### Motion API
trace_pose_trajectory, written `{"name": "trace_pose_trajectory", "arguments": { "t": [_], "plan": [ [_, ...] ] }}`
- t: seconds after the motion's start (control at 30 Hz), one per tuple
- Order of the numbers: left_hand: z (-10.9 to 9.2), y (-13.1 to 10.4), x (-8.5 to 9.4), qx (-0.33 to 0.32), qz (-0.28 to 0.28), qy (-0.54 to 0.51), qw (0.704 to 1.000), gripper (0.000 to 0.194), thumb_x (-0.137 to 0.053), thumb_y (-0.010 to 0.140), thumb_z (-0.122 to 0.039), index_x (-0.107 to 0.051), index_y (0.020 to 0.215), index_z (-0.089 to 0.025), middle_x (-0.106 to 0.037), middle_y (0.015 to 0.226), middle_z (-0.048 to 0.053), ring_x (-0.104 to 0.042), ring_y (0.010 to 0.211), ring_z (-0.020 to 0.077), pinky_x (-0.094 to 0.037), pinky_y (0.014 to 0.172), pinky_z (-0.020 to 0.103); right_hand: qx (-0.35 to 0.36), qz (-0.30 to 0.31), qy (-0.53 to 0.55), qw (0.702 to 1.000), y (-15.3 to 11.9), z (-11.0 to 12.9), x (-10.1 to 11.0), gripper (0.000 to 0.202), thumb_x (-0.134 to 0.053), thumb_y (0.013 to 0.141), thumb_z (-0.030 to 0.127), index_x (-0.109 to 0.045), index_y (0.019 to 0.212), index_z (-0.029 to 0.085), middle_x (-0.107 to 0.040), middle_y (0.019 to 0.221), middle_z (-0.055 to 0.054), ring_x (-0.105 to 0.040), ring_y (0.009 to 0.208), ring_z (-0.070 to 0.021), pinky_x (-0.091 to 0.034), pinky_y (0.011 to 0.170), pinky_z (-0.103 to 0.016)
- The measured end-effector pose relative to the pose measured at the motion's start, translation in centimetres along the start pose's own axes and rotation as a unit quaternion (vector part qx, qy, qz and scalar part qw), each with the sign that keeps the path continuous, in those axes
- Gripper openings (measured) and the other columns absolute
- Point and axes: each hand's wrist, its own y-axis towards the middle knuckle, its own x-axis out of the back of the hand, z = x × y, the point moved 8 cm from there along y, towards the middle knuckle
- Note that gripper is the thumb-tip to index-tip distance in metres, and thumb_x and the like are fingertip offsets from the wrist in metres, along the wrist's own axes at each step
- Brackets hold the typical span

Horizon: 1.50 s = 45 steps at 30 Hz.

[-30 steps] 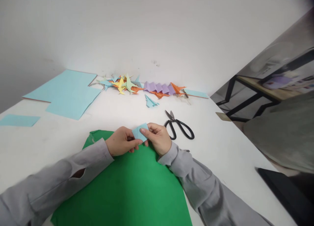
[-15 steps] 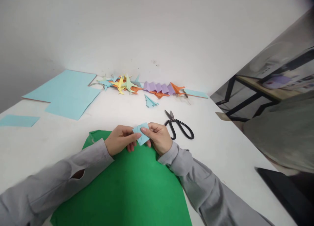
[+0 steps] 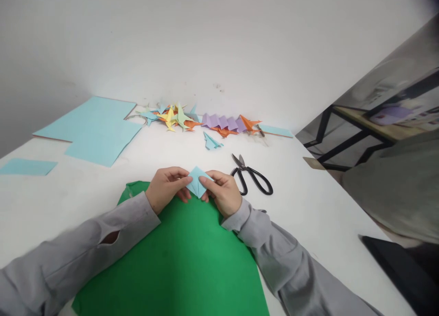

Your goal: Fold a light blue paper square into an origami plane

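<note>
A small light-blue folded paper is held up in a diamond shape, with crease lines or flaps running to its lower corner. My left hand pinches its left corner between thumb and fingers. On the right side, my right hand grips it too, the thumb lying across its front. Both hands are over the top end of a green cloth-like sheet. The fingers behind the paper are partly hidden.
Black-handled scissors lie slightly open right of my right hand. Behind are a blue folded paper piece, a pile of coloured origami and a purple pleated strip. Blue sheets lie left; a dark flat object is at right.
The blue paper has turned from a tilted position to an upright diamond and risen slightly. My left hand has moved up a little with it; the right hand stays nearly in place.
</note>
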Motion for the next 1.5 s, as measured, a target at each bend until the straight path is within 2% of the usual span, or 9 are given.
{"name": "trace_pose_trajectory", "arguments": {
  "t": [0.17,0.43,0.67,0.93,1.13,1.5],
  "plan": [
    [-0.1,0.0,0.1,-0.014,-0.003,0.04,0.999,0.024,-0.069,0.06,-0.032,-0.058,0.066,-0.012,-0.051,0.037,-0.004,-0.047,0.031,0.0089,-0.038,0.029,0.019,0.007,-0.003,0.0,1.0,0.0,0.0,0.0,0.023,-0.07,0.064,0.032,-0.066,0.077,0.014,-0.057,0.044,0.003,-0.049,0.034,-0.0081,-0.04,0.032,-0.018],
    [-0.1,0.0,-0.5,-0.006,0.026,0.046,0.999,0.028,-0.068,0.062,-0.034,-0.06,0.074,-0.011,-0.053,0.04,-0.003,-0.049,0.033,0.0099,-0.04,0.031,0.02,0.005,0.003,0.035,0.999,0.1,-0.2,0.1,0.024,-0.071,0.063,0.029,-0.067,0.082,0.015,-0.06,0.048,0.002,-0.051,0.035,-0.0093,-0.042,0.032,-0.02],
    [0.1,-0.1,-0.2,-0.002,0.011,0.055,0.998,0.029,-0.064,0.066,-0.033,-0.067,0.084,-0.01,-0.054,0.04,-0.002,-0.05,0.034,0.0106,-0.042,0.032,0.021,-0.009,0.012,0.05,0.999,0.0,-0.4,-0.1,0.023,-0.069,0.066,0.03,-0.067,0.084,0.016,-0.061,0.05,0.001,-0.053,0.037,-0.0102,-0.044,0.034,-0.021],
    [0.6,0.1,0.4,0.017,-0.023,0.004,1.0,0.029,-0.068,0.061,-0.025,-0.069,0.086,-0.01,-0.058,0.045,-0.001,-0.05,0.035,0.01,-0.04,0.031,0.021,-0.008,0.015,0.058,0.998,0.0,-0.6,-0.2,0.027,-0.068,0.066,0.029,-0.065,0.09,0.017,-0.059,0.047,0.003,-0.053,0.035,-0.0101,-0.044,0.033,-0.02],
    [0.9,0.1,0.6,0.038,-0.026,-0.014,0.999,0.024,-0.068,0.059,-0.021,-0.07,0.08,-0.009,-0.058,0.046,0.001,-0.049,0.033,0.0096,-0.039,0.03,0.021,-0.001,0.014,0.061,0.998,-0.1,-0.6,-0.1,0.024,-0.069,0.064,0.026,-0.067,0.086,0.017,-0.062,0.05,0.002,-0.055,0.037,-0.0111,-0.046,0.034,-0.022],
    [0.7,0.0,0.4,0.034,-0.028,-0.043,0.998,0.026,-0.065,0.06,-0.018,-0.07,0.083,-0.009,-0.056,0.042,0.0,-0.05,0.034,0.0105,-0.039,0.031,0.021,-0.012,-0.015,0.085,0.996,0.0,-0.6,0.2,0.019,-0.07,0.062,0.022,-0.072,0.081,0.02,-0.067,0.058,0.0,-0.054,0.037,-0.0093,-0.045,0.034,-0.021]
  ]
}}
